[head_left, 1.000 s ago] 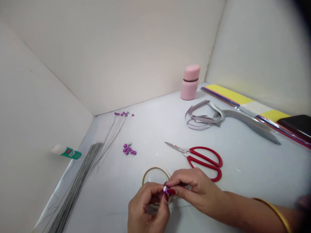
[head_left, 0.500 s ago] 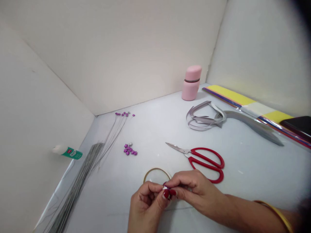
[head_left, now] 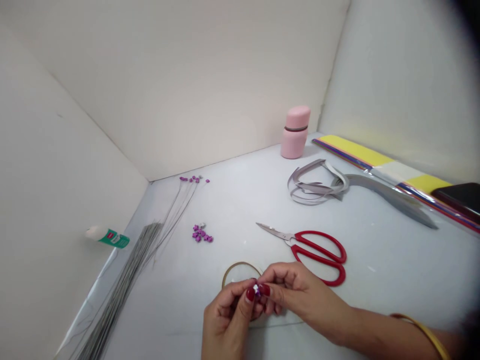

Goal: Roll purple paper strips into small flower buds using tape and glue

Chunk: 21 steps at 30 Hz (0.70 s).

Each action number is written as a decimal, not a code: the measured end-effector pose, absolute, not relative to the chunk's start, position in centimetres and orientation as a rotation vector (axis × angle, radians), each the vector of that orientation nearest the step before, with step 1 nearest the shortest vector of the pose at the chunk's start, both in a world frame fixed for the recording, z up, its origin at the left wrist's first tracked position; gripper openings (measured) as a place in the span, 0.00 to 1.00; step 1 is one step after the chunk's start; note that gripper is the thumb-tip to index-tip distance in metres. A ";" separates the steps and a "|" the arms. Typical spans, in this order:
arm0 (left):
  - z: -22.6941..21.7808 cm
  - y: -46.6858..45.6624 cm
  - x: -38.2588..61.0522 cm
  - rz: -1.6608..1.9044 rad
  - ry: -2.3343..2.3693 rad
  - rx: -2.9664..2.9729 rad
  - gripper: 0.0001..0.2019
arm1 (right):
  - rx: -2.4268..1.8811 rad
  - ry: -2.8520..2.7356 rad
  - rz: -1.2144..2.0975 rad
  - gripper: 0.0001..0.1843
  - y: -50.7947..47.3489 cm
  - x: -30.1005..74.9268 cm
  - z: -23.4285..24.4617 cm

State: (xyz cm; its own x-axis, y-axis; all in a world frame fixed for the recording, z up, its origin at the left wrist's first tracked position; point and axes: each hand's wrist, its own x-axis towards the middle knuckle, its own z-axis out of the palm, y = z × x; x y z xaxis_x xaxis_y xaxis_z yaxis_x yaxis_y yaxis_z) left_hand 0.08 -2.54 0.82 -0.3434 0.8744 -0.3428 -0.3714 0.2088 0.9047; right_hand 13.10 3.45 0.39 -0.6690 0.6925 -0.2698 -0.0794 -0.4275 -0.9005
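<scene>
Fingertips of my left hand (head_left: 233, 312) and my right hand (head_left: 290, 295) meet low in the middle of the view, both pinching one small purple and white paper star (head_left: 257, 289). Much of the star is covered by fingers and thumbs. Just behind the hands a gold-coloured ring (head_left: 240, 263) lies on the table, partly hidden by them. Red-handled scissors (head_left: 318, 255) lie beyond my right hand, tips pointing left. A small pile of purple stars (head_left: 201, 234), with a silvery one, rests beyond my left hand.
Thin grey wire stems (head_left: 123, 285) lie bundled at left, some tipped with purple stars (head_left: 193, 179). A green glue bottle (head_left: 112, 238) is by the left wall. Pink flask (head_left: 295, 132), grey paper strips (head_left: 318, 182), packaged coloured paper (head_left: 375, 160) and a dark case (head_left: 459, 200) stand or lie at right.
Both hands still pinch the star. My right thumb has shifted up on it, and more of its pale face shows between the thumbs. The view has tilted slightly.
</scene>
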 end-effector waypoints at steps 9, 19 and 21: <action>-0.2 -2.6 -0.1 1.370 1.369 0.563 0.09 | -0.902 -1.224 2.167 0.17 3.3 12.8 0.5; -0.3 -2.6 0.4 1.467 1.213 0.459 0.11 | -0.879 -1.286 2.105 0.16 3.1 13.0 0.2; -0.7 -2.5 0.4 1.493 1.158 0.457 0.12 | -0.888 -1.323 2.080 0.16 3.1 12.9 0.0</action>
State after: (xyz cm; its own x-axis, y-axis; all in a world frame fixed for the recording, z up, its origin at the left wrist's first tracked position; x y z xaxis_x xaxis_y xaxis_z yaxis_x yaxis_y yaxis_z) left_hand 0.45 -2.52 -0.68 -0.2888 0.9063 -0.3085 -0.5245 0.1198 0.8429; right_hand 12.93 3.14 0.04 -0.6526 0.7150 -0.2509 -0.0759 -0.3911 -0.9172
